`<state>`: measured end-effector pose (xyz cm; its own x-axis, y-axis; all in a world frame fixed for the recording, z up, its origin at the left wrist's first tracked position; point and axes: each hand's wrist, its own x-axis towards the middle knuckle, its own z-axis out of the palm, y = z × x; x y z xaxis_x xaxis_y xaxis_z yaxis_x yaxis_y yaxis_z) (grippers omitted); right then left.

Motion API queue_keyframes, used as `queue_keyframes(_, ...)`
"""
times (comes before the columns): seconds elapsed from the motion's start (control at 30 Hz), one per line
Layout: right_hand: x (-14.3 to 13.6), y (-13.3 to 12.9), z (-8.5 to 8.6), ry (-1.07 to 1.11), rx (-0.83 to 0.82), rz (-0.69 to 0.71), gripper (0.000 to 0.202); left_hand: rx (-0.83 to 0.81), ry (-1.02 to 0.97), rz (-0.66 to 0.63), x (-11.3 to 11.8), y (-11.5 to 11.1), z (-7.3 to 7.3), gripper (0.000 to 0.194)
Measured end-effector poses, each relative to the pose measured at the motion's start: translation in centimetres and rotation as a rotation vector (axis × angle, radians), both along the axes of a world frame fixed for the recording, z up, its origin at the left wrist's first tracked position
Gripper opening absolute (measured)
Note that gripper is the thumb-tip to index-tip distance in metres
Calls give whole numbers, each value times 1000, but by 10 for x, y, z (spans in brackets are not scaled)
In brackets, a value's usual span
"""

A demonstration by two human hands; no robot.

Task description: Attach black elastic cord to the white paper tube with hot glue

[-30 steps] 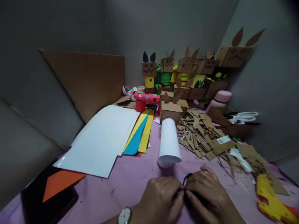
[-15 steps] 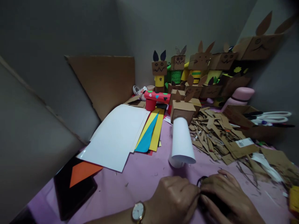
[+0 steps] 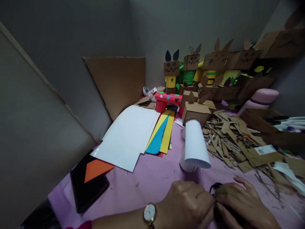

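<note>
Left hand (image 3: 190,205): fingers curled together, fingertips meeting those of the right; whether its grip clamps the loop too, I cannot tell
Right hand (image 3: 245,203): thumb and fingers closed on the dark loop, partly hiding it
Dark loop (image 3: 215,186): between the two hands, low over the counter (image 3: 133,194), poking out above the fingertips
Watch (image 3: 150,212): on the left wrist
White paper tube (image 3: 196,143): lying beyond the hands, over a second white roll (image 3: 186,163)
Cardboard box (image 3: 195,112): just behind the tube's far end
White sheets (image 3: 128,136): left of the tube, beside yellow and blue paper
Orange paper (image 3: 96,169): left of the hands, on a flat dark object (image 3: 91,197)
Cardboard scraps (image 3: 228,140): heaped right of the tube
</note>
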<state>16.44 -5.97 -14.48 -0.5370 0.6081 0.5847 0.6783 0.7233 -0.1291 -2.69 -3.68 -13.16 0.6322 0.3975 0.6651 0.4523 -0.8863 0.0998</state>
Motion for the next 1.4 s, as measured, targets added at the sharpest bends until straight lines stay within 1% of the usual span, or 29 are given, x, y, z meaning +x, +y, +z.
queue_keyframes(0.07,1,0,-2,14,0,2,6,7,-15,-18,0,1,-1,20)
queue_keyframes(0.13,-1,-1,2,13,-10,-2,5,-18,-22,-22,0,1,-1,19)
queue_keyframes(0.3,-10,-1,26,-48,-32,-21,10,-168,-42,-12,-1,-1,1,14)
queue_keyframes(0.37,-13,-1,32,-30,-37,-27,11,-230,-84,-19,0,-1,0,13)
queue_keyframes(0.43,-14,-2,32,1,-61,-48,12,-276,-122,-32,0,-1,0,12)
queue_keyframes(0.57,-11,-3,25,26,-157,-57,15,-294,-191,-74,-1,1,-1,10)
queue_keyframes(0.63,-10,-3,23,50,-196,-56,15,-335,-207,-103,-1,2,0,12)
queue_keyframes(0.7,-11,-2,22,98,-213,-66,15,-392,-193,-112,-1,2,1,15)
queue_keyframes(0.87,-14,-3,25,179,-243,-83,16,-456,-159,-111,-1,4,5,16)
queue_keyframes(0.97,-14,-3,27,217,-273,-84,14,-571,-127,-94,-1,5,9,16)
queue_keyframes(1.03,-14,-3,27,253,-292,-85,10,-700,-150,-64,-1,4,11,16)
queue_keyframes(1.07,-13,-3,27,266,-299,-83,9,-798,-193,-43,0,4,12,16)
queue_keyframes(1.13,-12,-3,27,270,-319,-71,16,-1067,-351,-15,2,3,11,14)
queue_keyframes(1.2,-12,-3,25,253,-344,-62,18,-1381,-557,-28,5,2,8,14)
queue_keyframes(1.27,-12,-3,22,238,-376,-66,13,-1636,-711,-55,8,2,3,23)
queue_keyframes(1.33,-12,-2,20,241,-410,-77,5,-1782,-797,-49,10,3,-1,33)
queue_keyframes(1.4,-12,-2,18,250,-436,-79,3,-1858,-867,-41,11,4,-5,35)
